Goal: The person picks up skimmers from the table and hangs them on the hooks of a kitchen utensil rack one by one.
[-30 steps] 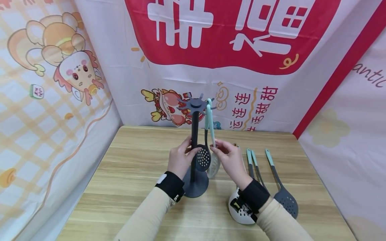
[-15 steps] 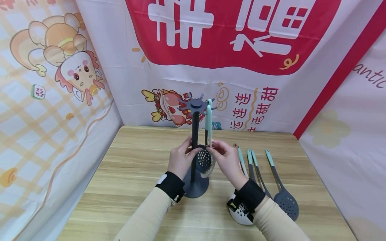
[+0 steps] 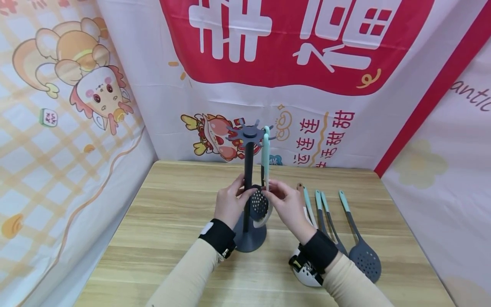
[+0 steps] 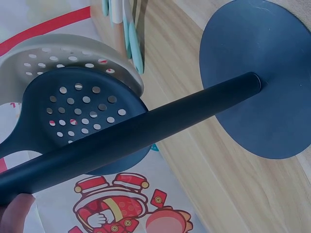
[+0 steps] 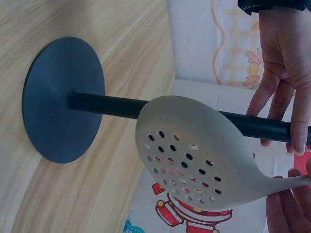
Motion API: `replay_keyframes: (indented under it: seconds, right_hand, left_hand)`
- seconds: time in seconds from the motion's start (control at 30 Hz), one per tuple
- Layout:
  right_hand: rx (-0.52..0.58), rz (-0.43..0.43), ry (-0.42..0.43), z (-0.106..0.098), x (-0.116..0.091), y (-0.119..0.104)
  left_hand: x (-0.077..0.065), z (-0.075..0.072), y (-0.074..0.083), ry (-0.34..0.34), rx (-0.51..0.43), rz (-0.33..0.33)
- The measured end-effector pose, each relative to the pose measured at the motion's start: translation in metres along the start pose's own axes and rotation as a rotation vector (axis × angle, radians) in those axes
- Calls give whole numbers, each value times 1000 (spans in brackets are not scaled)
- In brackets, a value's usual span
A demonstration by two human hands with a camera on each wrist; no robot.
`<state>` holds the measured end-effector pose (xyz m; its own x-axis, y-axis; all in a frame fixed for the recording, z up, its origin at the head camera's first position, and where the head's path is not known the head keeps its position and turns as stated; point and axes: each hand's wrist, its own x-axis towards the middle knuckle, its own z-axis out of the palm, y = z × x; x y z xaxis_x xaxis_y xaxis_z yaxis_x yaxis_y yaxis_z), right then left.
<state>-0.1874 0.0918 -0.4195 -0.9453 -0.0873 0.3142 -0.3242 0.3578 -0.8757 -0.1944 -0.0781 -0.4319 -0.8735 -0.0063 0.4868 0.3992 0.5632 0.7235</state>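
Note:
A dark utensil stand (image 3: 248,164) with a round base and a ring of hooks on top stands at mid-table. My left hand (image 3: 229,200) holds its pole between thumb and fingers. My right hand (image 3: 285,207) pinches the neck of a light grey skimmer (image 5: 199,131), whose mint handle (image 3: 266,155) reaches up to a hook on the right side. Behind it hangs a dark skimmer (image 4: 41,97), also mint-handled and partly hidden by the pole in the left wrist view. The two perforated bowls overlap there, close beside the pole.
On the wooden table (image 3: 172,221) to the right lie a dark slotted turner (image 3: 366,260), a white perforated utensil (image 3: 307,278) partly under the right wrist, and several more with mint handles (image 3: 319,202). Printed cloth (image 3: 161,136) hangs behind and at both sides.
My right hand has shifted slightly left, bringing the light grey skimmer from a slant to nearly upright, its bowl nearer the pole. My left hand stays on the pole.

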Motion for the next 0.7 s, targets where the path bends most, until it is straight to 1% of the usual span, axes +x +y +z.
replay_keyframes:
  seconds: [0.13,0.27,0.33,0.47,0.53,0.7]
  right_hand:
    - [-9,8,-28,-1,-3,6]
    - [16,69,-25,-5,-8,16]
    - [31,113,-18,-7,-11,22]
    - [29,179,-3,-15,-15,35]
    - [12,206,10,-19,-17,42]
    - [-89,272,51,-32,-20,61]
  left_hand:
    - [0,0,0,10,6,3]
    - [0,0,1,11,9,3]
    - [0,0,1,9,6,-1]
    - [0,1,1,8,-4,-9]
    - [0,1,0,11,-10,-9]
    - [-1,0,0,11,-19,-15]
